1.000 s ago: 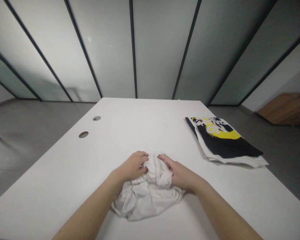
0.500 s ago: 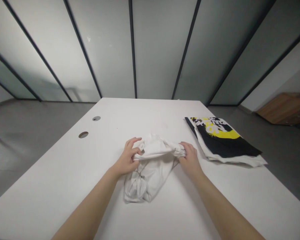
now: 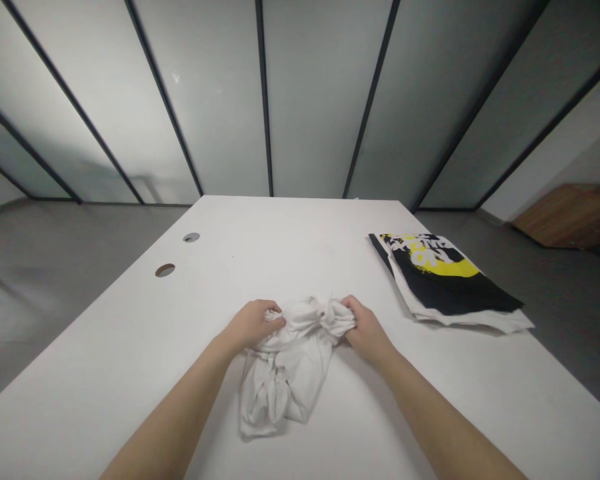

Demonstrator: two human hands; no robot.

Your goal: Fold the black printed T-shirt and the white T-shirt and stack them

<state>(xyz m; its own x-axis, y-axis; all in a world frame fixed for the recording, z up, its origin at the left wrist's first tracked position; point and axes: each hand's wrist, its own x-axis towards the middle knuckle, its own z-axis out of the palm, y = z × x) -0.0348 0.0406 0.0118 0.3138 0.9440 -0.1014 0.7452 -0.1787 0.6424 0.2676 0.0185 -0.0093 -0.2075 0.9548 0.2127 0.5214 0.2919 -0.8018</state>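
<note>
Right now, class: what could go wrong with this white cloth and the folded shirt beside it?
The crumpled white garment is bunched in the left hand and right hand, with its lower part loose and twisted, so it may tangle. The folded black-and-yellow printed shirt lies close to the right hand, its corner at the edge of the table; a wide sweep could knock it off.
</note>
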